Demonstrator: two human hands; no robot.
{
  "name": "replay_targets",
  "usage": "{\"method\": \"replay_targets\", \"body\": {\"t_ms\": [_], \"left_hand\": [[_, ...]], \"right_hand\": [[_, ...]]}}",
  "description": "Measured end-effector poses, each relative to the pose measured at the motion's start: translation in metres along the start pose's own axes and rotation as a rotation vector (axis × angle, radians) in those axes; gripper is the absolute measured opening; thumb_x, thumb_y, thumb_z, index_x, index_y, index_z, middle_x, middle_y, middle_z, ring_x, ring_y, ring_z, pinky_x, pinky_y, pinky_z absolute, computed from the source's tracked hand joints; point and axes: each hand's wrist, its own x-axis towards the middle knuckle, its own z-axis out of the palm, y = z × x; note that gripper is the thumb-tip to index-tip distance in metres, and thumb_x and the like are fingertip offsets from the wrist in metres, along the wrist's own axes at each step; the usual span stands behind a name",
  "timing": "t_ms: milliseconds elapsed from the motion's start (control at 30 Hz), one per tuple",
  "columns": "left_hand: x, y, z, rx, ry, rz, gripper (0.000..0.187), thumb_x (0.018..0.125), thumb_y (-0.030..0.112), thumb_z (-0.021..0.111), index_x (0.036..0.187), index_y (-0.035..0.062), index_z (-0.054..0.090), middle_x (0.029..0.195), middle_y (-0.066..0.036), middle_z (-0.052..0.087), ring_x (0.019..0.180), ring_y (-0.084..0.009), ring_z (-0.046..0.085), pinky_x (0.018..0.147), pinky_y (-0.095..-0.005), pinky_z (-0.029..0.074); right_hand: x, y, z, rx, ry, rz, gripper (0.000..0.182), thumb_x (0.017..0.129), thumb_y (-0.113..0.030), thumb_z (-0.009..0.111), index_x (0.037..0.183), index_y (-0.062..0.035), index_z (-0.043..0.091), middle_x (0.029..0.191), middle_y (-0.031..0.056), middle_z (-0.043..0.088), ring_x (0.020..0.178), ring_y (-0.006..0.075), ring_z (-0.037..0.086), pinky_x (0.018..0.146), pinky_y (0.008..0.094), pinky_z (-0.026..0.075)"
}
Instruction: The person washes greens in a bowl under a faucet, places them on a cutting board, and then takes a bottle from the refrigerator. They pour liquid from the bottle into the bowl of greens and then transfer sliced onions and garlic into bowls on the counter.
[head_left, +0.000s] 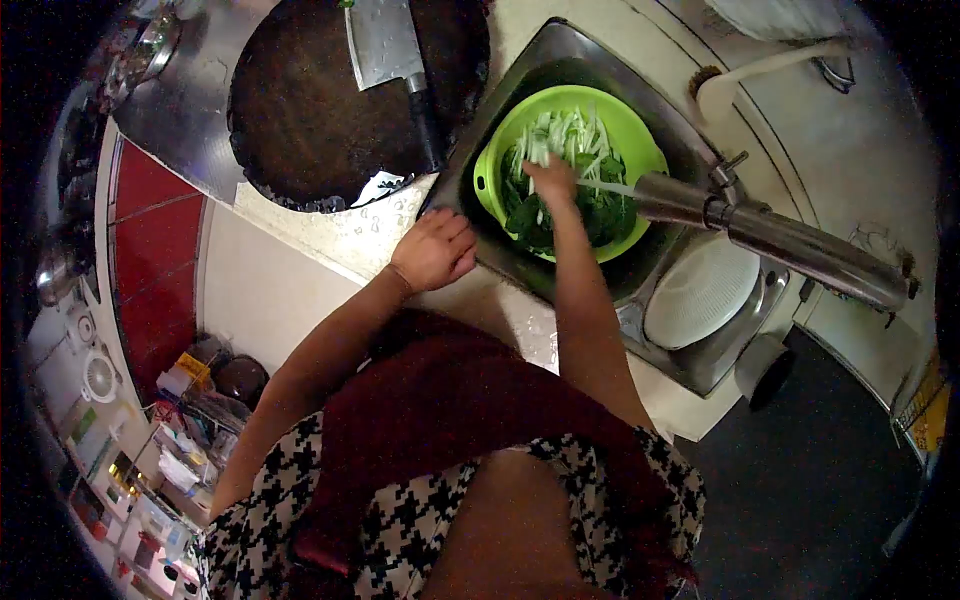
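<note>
A bright green plastic basin point(485, 165) sits in the metal sink, holding cut leafy greens point(590, 140) with pale stems and dark leaves. My right hand point(553, 183) reaches into it, fingers closed around some of the greens; its fingertips are slightly blurred. Water runs from the faucet point(680, 200) into the basin, close beside that hand. My left hand point(437, 250) rests at the sink's front left edge, fingers curled in a loose fist with nothing visible in them.
Left of the sink lies a round dark cutting board point(320, 110) with a cleaver point(385, 45) on it, the black handle toward the sink. A white ridged oval dish point(703, 292) stands in the smaller sink section point(710, 375). A long-handled brush point(755, 75) lies behind the sink.
</note>
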Motion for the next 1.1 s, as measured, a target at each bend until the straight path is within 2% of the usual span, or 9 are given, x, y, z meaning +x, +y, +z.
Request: {"method": "replay_targets", "body": {"t_ms": [33, 133, 267, 333, 500, 800, 933, 1000, 1100], "left_hand": [[0.001, -0.002, 0.001, -0.011, 0.017, 0.008, 0.010, 0.070, 0.017, 0.061, 0.072, 0.0082, 0.056, 0.076, -0.006, 0.049, 0.078, -0.0244, 0.049, 0.071, -0.0352, 0.042], [0.000, 0.002, 0.001, -0.046, 0.035, 0.016, 0.010, 0.069, 0.017, 0.061, 0.071, 0.0082, 0.056, 0.075, -0.006, 0.050, 0.077, -0.0244, 0.049, 0.071, -0.0351, 0.042], [0.001, 0.000, 0.000, -0.057, 0.002, 0.008, 0.010, 0.068, 0.016, 0.061, 0.071, 0.0078, 0.056, 0.075, -0.007, 0.050, 0.076, -0.0244, 0.049, 0.070, -0.0350, 0.042], [0.003, -0.004, -0.001, -0.051, 0.011, 0.006, 0.010, 0.067, 0.015, 0.061, 0.070, 0.0076, 0.056, 0.075, -0.007, 0.051, 0.076, -0.0244, 0.049, 0.069, -0.0350, 0.042], [0.002, 0.001, 0.000, -0.029, 0.017, -0.008, 0.011, 0.067, 0.015, 0.062, 0.070, 0.0072, 0.055, 0.075, -0.007, 0.051, 0.076, -0.0246, 0.049, 0.070, -0.0346, 0.042], [0.003, 0.000, -0.001, 0.013, 0.015, 0.000, 0.010, 0.067, 0.016, 0.061, 0.071, 0.0084, 0.055, 0.075, -0.006, 0.049, 0.078, -0.0236, 0.049, 0.071, -0.0344, 0.042], [0.000, 0.000, 0.003, 0.020, 0.037, 0.010, 0.010, 0.068, 0.016, 0.061, 0.070, 0.0082, 0.055, 0.075, -0.006, 0.049, 0.077, -0.0239, 0.048, 0.070, -0.0345, 0.042], [0.001, 0.001, 0.001, 0.011, 0.018, 0.004, 0.010, 0.068, 0.017, 0.060, 0.070, 0.0081, 0.055, 0.075, -0.006, 0.049, 0.077, -0.0242, 0.048, 0.070, -0.0348, 0.042], [0.001, 0.001, -0.002, 0.002, -0.014, -0.003, 0.010, 0.068, 0.016, 0.060, 0.070, 0.0078, 0.054, 0.075, -0.007, 0.050, 0.076, -0.0247, 0.048, 0.070, -0.0352, 0.041]], "right_hand": [[-0.006, 0.004, 0.000, 0.166, 0.253, -0.083, 0.048, 0.071, -0.038, 0.068, 0.102, -0.0026, 0.058, 0.090, 0.0180, 0.062, 0.082, 0.0335, 0.059, 0.071, 0.0432, 0.046], [-0.012, -0.005, -0.042, 0.255, 0.239, -0.153, 0.039, 0.075, -0.031, 0.067, 0.098, -0.0016, 0.058, 0.076, 0.0151, 0.061, 0.068, 0.0312, 0.057, 0.064, 0.0463, 0.043], [0.000, -0.003, -0.016, -0.042, 0.569, -0.232, 0.047, 0.075, -0.031, 0.066, 0.107, 0.0008, 0.052, 0.099, 0.0209, 0.054, 0.089, 0.0361, 0.052, 0.076, 0.0468, 0.041], [-0.022, -0.019, -0.011, -0.283, 0.683, -0.252, 0.063, 0.076, -0.034, 0.063, 0.121, 0.0033, 0.042, 0.123, 0.0213, 0.040, 0.113, 0.0386, 0.038, 0.089, 0.0507, 0.034], [-0.036, -0.030, 0.036, -0.361, 0.301, -0.096, 0.083, 0.081, -0.045, 0.053, 0.138, -0.0018, 0.011, 0.143, 0.0165, 0.011, 0.134, 0.0334, 0.002, 0.100, 0.0622, 0.008], [-0.021, -0.002, 0.017, -0.552, 0.276, -0.275, 0.074, 0.079, -0.029, 0.062, 0.135, -0.0035, 0.022, 0.140, 0.0163, 0.020, 0.131, 0.0332, 0.015, 0.100, 0.0567, 0.018], [-0.020, 0.028, -0.040, -0.143, 0.483, -0.593, 0.067, 0.078, -0.036, 0.063, 0.129, -0.0037, 0.035, 0.129, 0.0201, 0.039, 0.119, 0.0382, 0.037, 0.098, 0.0446, 0.031], [-0.008, 0.040, -0.057, -0.248, 0.594, -0.339, 0.077, 0.074, -0.048, 0.064, 0.130, -0.0036, 0.035, 0.130, 0.0196, 0.040, 0.118, 0.0374, 0.039, 0.097, 0.0464, 0.032], [-0.007, 0.041, -0.050, -0.217, 0.392, 0.147, 0.091, 0.066, -0.060, 0.065, 0.132, -0.0037, 0.033, 0.132, 0.0198, 0.037, 0.117, 0.0368, 0.040, 0.095, 0.0470, 0.035]]}}
